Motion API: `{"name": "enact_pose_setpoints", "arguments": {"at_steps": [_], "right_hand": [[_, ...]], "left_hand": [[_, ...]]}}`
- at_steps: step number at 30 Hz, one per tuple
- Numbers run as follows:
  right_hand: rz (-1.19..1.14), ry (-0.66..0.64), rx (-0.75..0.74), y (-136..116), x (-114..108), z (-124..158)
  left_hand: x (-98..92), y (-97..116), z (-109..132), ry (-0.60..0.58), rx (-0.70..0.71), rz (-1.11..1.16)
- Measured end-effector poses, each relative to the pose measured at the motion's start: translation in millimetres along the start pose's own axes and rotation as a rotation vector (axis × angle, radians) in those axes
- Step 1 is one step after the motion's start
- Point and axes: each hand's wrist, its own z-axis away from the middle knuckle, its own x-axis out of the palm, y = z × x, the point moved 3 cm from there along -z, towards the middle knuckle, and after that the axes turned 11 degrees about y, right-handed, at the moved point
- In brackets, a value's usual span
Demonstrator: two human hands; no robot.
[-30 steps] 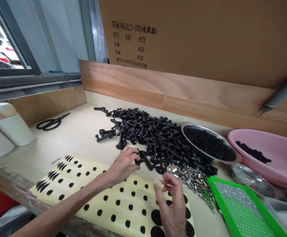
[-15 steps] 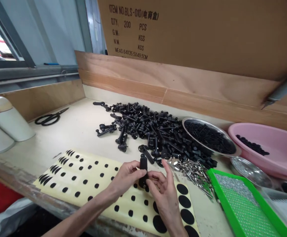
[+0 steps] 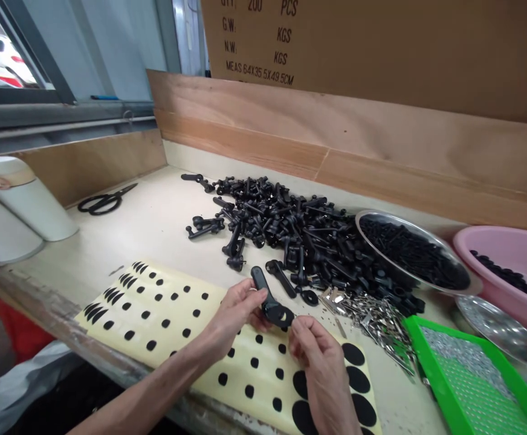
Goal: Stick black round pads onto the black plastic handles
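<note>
My left hand (image 3: 236, 312) grips a black plastic part (image 3: 263, 289), a long arm with a round flat end, above the yellow sheet of black adhesive dots (image 3: 173, 320). My right hand (image 3: 320, 368) sits just below, its fingertips bunched against the part's round end. Whether those fingers hold anything small is hidden. Behind the hands spreads a heap of similar black plastic parts (image 3: 300, 235), and its nearest pieces lie only a little beyond the part in my grip.
A steel bowl (image 3: 408, 232) of black screws and a pink basin (image 3: 499, 241) stand at right, near loose metal clips (image 3: 372, 320) and a green-rimmed tray (image 3: 449, 330). Black scissors (image 3: 103, 203) lie at left by white containers (image 3: 28, 205). A cardboard box (image 3: 358, 48) stands behind a wooden board (image 3: 336, 127).
The black part, upright between my hands before, now tilts with its long arm up and left. My right hand has moved to its round end. The view has shifted slightly.
</note>
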Motion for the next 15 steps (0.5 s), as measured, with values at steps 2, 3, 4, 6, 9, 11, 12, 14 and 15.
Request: {"name": "enact_pose_setpoints", "arguments": {"at_steps": [2,3,4,6,9,11,12,14,15], "right_hand": [[0.031,-0.003,0.020,2.2,0.9,-0.1],[0.046,-0.001,0.028,3.1,0.9,-0.3],[0.057,0.002,0.035,3.8,0.7,-0.6],[0.073,0.012,0.048,4.0,0.5,-0.9],[0.081,0.019,0.055,1.9,1.0,-0.8],[0.081,0.025,0.059,0.9,1.4,-0.8],[0.078,0.026,0.061,0.8,1.4,-1.0],[0.070,0.027,0.062,2.0,1.2,-1.6],[0.066,0.025,0.061,3.1,1.0,-2.1]], "left_hand": [[1.3,-0.7,-0.5,-0.004,0.000,0.002],[1.7,-0.8,-0.7,-0.006,0.002,0.001],[2.0,-0.8,-0.9,-0.008,0.004,-0.004],[2.1,-0.6,-1.0,-0.014,0.008,-0.022],[1.9,-0.3,-0.8,-0.032,0.016,-0.039],[1.6,-0.6,-0.7,-0.041,0.019,-0.040],[1.4,-0.7,-0.6,-0.042,0.020,-0.040],[1.3,-0.5,-0.1,-0.040,0.020,-0.043],[1.5,-0.1,0.2,-0.038,0.020,-0.044]]}}
